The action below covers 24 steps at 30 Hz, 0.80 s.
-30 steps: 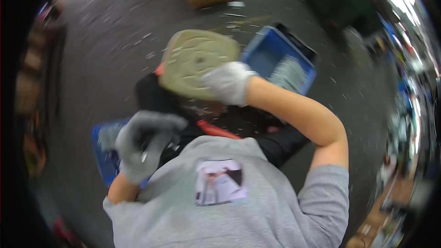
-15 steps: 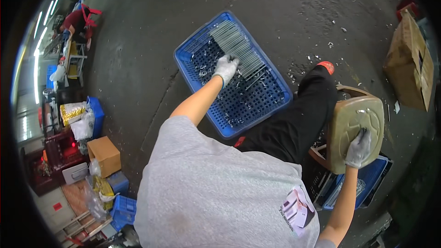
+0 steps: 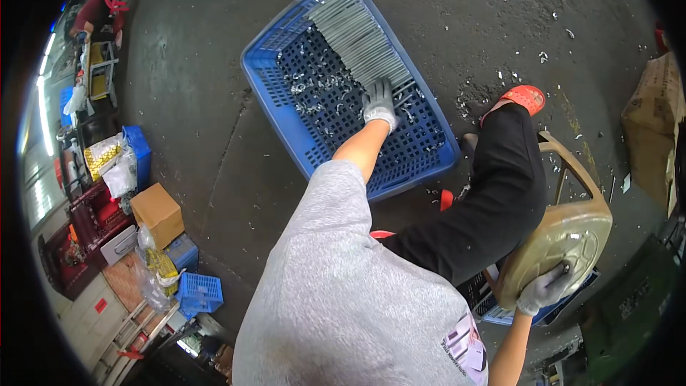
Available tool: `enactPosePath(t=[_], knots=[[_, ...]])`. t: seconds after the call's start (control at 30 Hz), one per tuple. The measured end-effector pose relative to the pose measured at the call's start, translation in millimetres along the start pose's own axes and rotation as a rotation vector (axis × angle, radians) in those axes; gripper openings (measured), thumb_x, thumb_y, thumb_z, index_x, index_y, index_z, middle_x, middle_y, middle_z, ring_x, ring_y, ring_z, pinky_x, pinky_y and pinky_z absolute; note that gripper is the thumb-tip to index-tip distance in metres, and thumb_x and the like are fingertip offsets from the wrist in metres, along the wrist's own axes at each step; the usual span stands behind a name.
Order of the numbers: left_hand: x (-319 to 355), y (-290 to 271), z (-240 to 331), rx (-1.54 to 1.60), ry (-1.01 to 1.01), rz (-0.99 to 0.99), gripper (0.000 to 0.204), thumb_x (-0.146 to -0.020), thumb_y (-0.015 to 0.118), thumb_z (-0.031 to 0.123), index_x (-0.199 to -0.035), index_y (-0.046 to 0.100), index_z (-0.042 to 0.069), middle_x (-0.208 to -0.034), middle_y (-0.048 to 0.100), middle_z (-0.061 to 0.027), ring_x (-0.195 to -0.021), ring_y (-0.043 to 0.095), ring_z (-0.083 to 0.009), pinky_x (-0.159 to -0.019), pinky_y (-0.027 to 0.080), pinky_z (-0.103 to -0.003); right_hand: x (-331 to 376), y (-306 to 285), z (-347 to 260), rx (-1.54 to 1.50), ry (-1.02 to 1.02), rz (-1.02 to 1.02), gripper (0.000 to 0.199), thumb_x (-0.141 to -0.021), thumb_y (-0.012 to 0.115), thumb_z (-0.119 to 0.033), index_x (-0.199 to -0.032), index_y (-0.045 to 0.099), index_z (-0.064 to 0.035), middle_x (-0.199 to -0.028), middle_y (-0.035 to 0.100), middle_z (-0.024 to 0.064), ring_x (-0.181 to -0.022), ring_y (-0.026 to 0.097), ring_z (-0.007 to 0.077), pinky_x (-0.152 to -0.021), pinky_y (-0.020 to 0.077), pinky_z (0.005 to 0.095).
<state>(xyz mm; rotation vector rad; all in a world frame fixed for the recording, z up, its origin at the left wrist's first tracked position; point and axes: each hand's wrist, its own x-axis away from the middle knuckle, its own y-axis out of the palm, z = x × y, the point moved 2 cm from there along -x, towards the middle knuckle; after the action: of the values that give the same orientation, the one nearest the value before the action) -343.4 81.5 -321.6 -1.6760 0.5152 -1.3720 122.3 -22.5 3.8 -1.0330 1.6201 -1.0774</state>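
Dark floor point(image 3: 193, 86) spread beneath everything, flecked with pale scraps toward the upper right; a cardboard box point(image 3: 649, 118) stood at the right edge of the frame, a smaller carton point(image 3: 157, 213) and a small blue crate point(image 3: 201, 292) sat at the left, and another person point(image 3: 91, 16) in dark red showed at the upper left. Half a second earlier the left hand point(image 3: 380, 102) had been just left of the metal rods point(image 3: 359, 37); now it had shifted to their lower end, and the blue basket point(image 3: 263, 93) appeared higher and farther left in the frame. The rods lay side by side in the basket, at upper middle, their lower end right at the left hand's outstretched, gloved fingers; whether these gripped one could not be told. At lower right, the gloved right hand point(image 3: 546, 290) lay against the tan stool point(image 3: 536, 246), fingers slightly bent, their hold unclear
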Motion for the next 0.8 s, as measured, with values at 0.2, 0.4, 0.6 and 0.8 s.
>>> enactPosePath(t=[0.2,0.4,0.6,0.8], knots=[[-32.1,8.3,15.0,-0.121,-0.069,0.070,0.115,-0.063,0.081,0.038,-0.150,0.013,0.006,-0.155,0.015,-0.0215,-0.141,0.022,-0.0374,-0.112,0.025,-0.052,4.4,-6.0,5.7,-0.040,0.089,-0.063,0.024,-0.093,0.046,0.005,-0.115,0.056,0.0027,-0.106,0.063,0.0155,-0.091,0.060,0.0266,-0.084,0.0481,0.0338],[-51.7,10.1,13.1,-0.080,-0.126,0.143,0.099,-0.065,0.079,0.034,-0.144,0.025,0.006,-0.142,0.033,-0.0213,-0.128,0.039,-0.0368,-0.105,0.035,-0.051,2.0,-6.9,-0.7,-0.083,0.157,-0.075,0.022,-0.094,0.044,0.004,-0.113,0.055,0.0032,-0.105,0.062,0.0160,-0.091,0.058,0.0271,-0.085,0.0474,0.0354],[-46.2,14.2,18.5,0.016,-0.049,0.070,0.080,-0.067,0.078,0.027,-0.132,0.036,0.006,-0.126,0.044,-0.0180,-0.114,0.049,-0.0336,-0.094,0.046,-0.047,3.3,-10.7,4.1,-0.060,0.156,-0.103,0.021,-0.098,0.043,-0.001,-0.115,0.055,0.0034,-0.108,0.061,0.0161,-0.094,0.058,0.0254,-0.088,0.0461,0.0325],[-40.6,11.4,23.0,-0.027,-0.069,0.046,0.062,-0.070,0.075,0.022,-0.121,0.043,0.008,-0.117,0.049,-0.0157,-0.106,0.053,-0.0326,-0.085,0.051,-0.045,-1.3,-8.3,-5.1,-0.043,0.093,-0.111,0.021,-0.097,0.042,0.001,-0.114,0.054,0.0031,-0.106,0.061,0.0157,-0.091,0.058,0.0260,-0.086,0.0464,0.0340]])
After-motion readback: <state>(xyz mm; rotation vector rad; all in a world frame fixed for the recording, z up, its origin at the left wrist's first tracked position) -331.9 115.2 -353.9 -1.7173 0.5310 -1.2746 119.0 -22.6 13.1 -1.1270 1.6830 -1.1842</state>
